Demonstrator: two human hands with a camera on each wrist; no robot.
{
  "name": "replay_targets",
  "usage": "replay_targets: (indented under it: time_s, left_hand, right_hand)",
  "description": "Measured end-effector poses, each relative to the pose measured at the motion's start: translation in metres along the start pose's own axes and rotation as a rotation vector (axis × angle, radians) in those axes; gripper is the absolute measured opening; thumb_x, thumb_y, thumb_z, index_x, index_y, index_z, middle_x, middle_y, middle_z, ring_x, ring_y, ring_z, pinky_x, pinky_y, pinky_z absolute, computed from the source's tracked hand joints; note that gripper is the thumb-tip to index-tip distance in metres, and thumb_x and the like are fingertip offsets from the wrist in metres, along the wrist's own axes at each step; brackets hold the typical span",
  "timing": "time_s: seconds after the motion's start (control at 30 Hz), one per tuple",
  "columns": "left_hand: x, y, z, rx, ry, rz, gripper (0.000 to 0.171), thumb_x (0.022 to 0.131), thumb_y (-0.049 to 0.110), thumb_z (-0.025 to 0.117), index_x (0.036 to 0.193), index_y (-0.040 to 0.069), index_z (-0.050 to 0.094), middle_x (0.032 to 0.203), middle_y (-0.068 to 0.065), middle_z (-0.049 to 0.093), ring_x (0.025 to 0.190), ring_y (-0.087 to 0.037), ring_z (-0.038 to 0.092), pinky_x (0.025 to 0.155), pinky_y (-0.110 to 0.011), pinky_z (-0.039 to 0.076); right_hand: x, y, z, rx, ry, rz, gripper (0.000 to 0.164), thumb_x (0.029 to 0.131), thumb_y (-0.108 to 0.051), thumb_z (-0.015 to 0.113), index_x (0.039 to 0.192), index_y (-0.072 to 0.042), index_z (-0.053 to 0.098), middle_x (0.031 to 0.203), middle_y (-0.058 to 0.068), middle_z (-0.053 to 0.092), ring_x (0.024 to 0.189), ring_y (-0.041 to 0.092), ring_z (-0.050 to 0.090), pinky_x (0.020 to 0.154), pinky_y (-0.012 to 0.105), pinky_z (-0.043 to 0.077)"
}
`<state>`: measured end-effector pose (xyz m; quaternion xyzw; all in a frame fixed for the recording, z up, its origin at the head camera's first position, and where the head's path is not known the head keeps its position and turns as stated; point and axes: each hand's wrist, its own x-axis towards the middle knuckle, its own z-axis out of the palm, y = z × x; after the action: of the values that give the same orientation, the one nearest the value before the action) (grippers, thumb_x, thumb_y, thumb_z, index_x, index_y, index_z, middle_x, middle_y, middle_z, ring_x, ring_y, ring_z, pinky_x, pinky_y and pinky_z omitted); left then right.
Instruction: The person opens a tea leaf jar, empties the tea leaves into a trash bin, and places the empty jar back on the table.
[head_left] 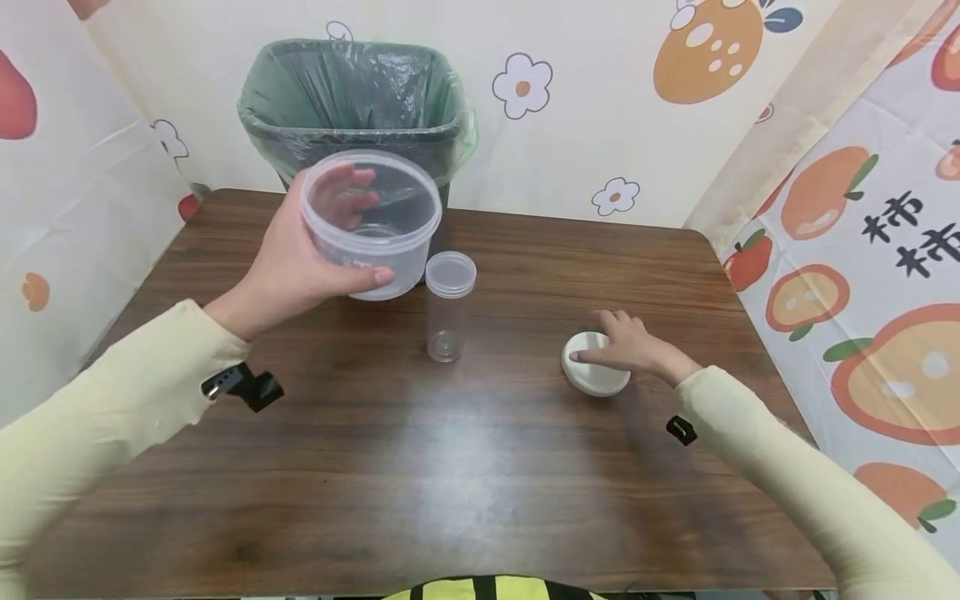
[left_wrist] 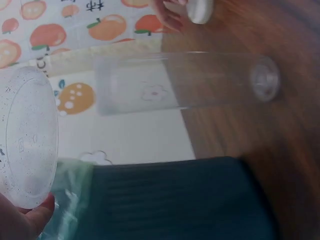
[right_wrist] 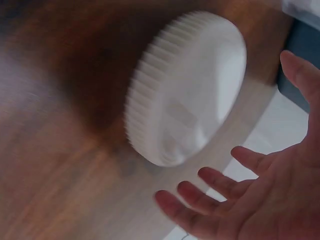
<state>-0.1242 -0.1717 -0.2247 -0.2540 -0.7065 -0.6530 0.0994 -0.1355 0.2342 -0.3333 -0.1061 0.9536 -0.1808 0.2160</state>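
My left hand [head_left: 281, 246] grips a round clear plastic tub [head_left: 408, 262], thumb along its outer wall and fingers behind it, held up in front of the bin. The left wrist view shows the tub's base [left_wrist: 30, 140] with small dark specks. Over at the right, my right hand [head_left: 630, 343] hovers at a white round lid [head_left: 596, 379], fingers spread. In the right wrist view the lid's ribbed edge [right_wrist: 155, 70] shows, with the spread fingers [right_wrist: 190, 197] beside it. Between the hands a tall clear jar [head_left: 447, 308] with a translucent cap stands upright on the table.
Behind the tub stands a dark bin [head_left: 442, 196] lined with a green plastic bag [head_left: 352, 87]. The brown wooden table [head_left: 337, 467] reaches back to a fruit-and-flower printed cloth [head_left: 577, 125], which also hangs at both sides.
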Motion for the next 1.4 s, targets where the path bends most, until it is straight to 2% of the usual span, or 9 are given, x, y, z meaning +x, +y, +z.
replay_targets:
  time_s: [0.17, 0.37, 0.7, 0.87, 0.97, 1.1, 1.23, 1.4]
  left_hand:
    - [-0.023, -0.020, -0.011, -0.022, 0.023, -0.003, 0.093, 0.052, -0.024, 0.076, 0.134, 0.002, 0.041, 0.132, -0.020, 0.048, 0.117, -0.030, 0.051, 0.102, -0.033, 0.037]
    - [-0.045, -0.042, -0.020, -0.004, 0.039, -0.012, 0.097, 0.050, -0.025, 0.077, 0.135, 0.003, 0.041, 0.132, -0.018, 0.047, 0.117, -0.028, 0.051, 0.102, -0.030, 0.036]
    - [-0.071, -0.060, -0.018, 0.159, 0.019, 0.006, 0.106, 0.044, -0.021, 0.083, 0.138, -0.001, 0.037, 0.133, -0.019, 0.047, 0.119, -0.025, 0.049, 0.098, -0.026, 0.038]
    - [-0.086, -0.069, -0.009, 0.244, -0.025, 0.005, 0.108, 0.043, -0.008, 0.090, 0.138, 0.001, 0.039, 0.130, -0.016, 0.051, 0.118, -0.026, 0.049, 0.098, -0.025, 0.037]
    - [-0.094, -0.071, 0.000, 0.274, -0.077, 0.003, 0.107, 0.043, 0.001, 0.094, 0.137, 0.005, 0.041, 0.129, -0.011, 0.053, 0.118, -0.025, 0.049, 0.098, -0.025, 0.036]
    - [-0.102, -0.074, 0.014, 0.237, -0.160, -0.016, 0.107, 0.044, 0.008, 0.095, 0.137, 0.007, 0.042, 0.129, -0.010, 0.052, 0.119, -0.024, 0.048, 0.100, -0.027, 0.036]
    - [-0.108, -0.078, 0.029, 0.191, -0.239, -0.036, 0.106, 0.047, 0.013, 0.095, 0.138, 0.009, 0.041, 0.132, -0.011, 0.050, 0.121, -0.025, 0.047, 0.100, -0.030, 0.036]
    - [-0.107, -0.083, 0.045, 0.187, -0.311, -0.060, 0.105, 0.050, 0.017, 0.094, 0.139, 0.011, 0.039, 0.133, -0.009, 0.050, 0.118, -0.026, 0.049, 0.098, -0.038, 0.039]
  right_hand:
    - [-0.008, 0.005, 0.021, -0.071, 0.051, 0.042, 0.096, 0.076, -0.052, 0.073, 0.145, -0.003, 0.030, 0.131, 0.035, 0.037, 0.112, 0.050, 0.036, 0.081, 0.059, 0.043]
    - [-0.010, 0.007, 0.036, -0.154, 0.136, 0.024, 0.096, 0.068, -0.052, 0.078, 0.143, -0.008, 0.035, 0.128, 0.033, 0.042, 0.111, 0.049, 0.041, 0.072, 0.059, 0.047]
    - [-0.009, 0.008, 0.036, -0.151, 0.190, 0.006, 0.092, 0.069, -0.050, 0.078, 0.142, -0.010, 0.038, 0.124, 0.031, 0.045, 0.107, 0.045, 0.042, 0.070, 0.057, 0.047]
    - [-0.011, 0.004, 0.033, -0.127, 0.225, -0.061, 0.092, 0.067, -0.045, 0.081, 0.141, -0.011, 0.039, 0.124, 0.029, 0.047, 0.105, 0.044, 0.043, 0.072, 0.056, 0.047]
    - [-0.016, -0.008, 0.024, -0.098, 0.277, -0.130, 0.094, 0.064, -0.040, 0.084, 0.141, -0.010, 0.039, 0.125, 0.027, 0.048, 0.107, 0.043, 0.043, 0.078, 0.056, 0.045]
    - [-0.030, -0.035, 0.007, -0.046, 0.311, -0.208, 0.097, 0.061, -0.034, 0.086, 0.141, -0.008, 0.038, 0.127, 0.023, 0.048, 0.109, 0.040, 0.041, 0.083, 0.054, 0.043]
    - [-0.048, -0.063, -0.005, 0.010, 0.289, -0.297, 0.098, 0.059, -0.030, 0.087, 0.141, -0.009, 0.037, 0.130, 0.017, 0.047, 0.110, 0.036, 0.040, 0.083, 0.050, 0.043]
    - [-0.063, -0.094, -0.010, 0.049, 0.227, -0.421, 0.098, 0.058, -0.026, 0.087, 0.141, -0.009, 0.036, 0.138, 0.010, 0.042, 0.117, 0.031, 0.037, 0.086, 0.045, 0.042]
